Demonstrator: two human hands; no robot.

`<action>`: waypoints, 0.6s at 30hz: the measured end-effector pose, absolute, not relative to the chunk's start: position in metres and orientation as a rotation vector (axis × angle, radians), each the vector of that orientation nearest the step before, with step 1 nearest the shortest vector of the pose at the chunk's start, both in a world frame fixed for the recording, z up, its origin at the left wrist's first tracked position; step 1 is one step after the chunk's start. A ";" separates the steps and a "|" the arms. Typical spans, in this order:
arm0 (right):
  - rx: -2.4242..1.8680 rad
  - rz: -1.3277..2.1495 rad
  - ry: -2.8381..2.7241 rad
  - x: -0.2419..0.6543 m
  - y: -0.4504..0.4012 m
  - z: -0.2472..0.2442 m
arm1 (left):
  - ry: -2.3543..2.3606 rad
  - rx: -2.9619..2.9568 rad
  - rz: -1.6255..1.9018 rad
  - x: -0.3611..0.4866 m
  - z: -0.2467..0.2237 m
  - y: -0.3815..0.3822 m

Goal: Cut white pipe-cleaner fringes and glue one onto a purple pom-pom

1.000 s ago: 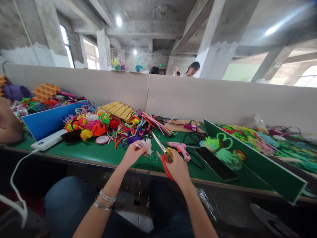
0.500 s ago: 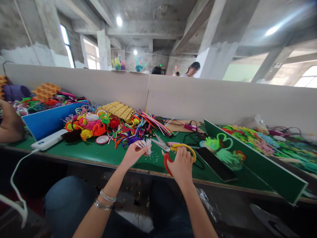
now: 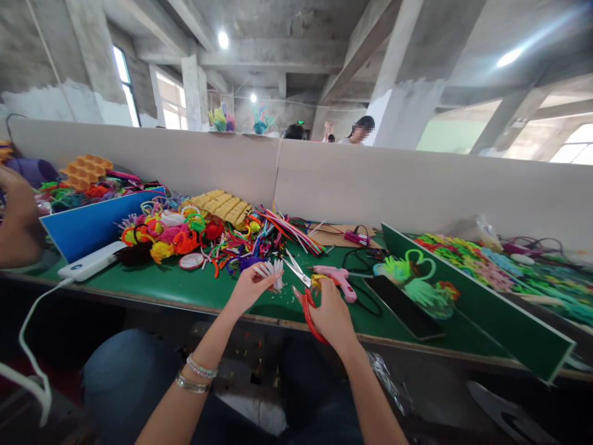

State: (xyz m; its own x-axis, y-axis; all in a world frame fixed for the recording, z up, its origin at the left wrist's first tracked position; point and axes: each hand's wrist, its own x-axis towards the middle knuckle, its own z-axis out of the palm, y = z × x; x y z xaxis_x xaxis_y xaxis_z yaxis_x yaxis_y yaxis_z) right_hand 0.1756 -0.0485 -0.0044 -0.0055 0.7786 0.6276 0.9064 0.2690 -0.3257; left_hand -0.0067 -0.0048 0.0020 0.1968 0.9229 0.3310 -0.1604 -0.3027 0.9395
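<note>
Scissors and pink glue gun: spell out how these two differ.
The scissors are held in the right hand, while the glue gun lies on the green table. The scissors have bare metal blades with one red and one yellow handle; the glue gun has a mostly pink body. Both point roughly leftward in the view.

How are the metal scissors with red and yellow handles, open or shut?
Open: the scissors in the right hand show two silver blades, tips apart.
</note>
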 end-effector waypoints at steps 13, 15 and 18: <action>-1.624 -0.170 -1.758 0.168 -0.052 -0.004 | 0.754 1.462 1.292 -0.007 0.000 -0.004; -1.664 -0.213 -1.707 0.171 -0.049 -0.006 | 0.756 1.470 1.289 -0.006 0.002 -0.005; -1.703 -0.275 -1.672 0.175 -0.046 -0.008 | 0.752 1.468 1.287 -0.006 0.003 -0.006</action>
State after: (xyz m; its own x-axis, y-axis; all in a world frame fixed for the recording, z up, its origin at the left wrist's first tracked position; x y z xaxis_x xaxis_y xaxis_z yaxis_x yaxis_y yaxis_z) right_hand 0.1753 -0.0459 -0.0080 0.1345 0.7809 0.6100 0.9351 0.1037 -0.3389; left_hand -0.0061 -0.0064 0.0029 0.2399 0.9113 0.3347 -0.1560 -0.3041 0.9398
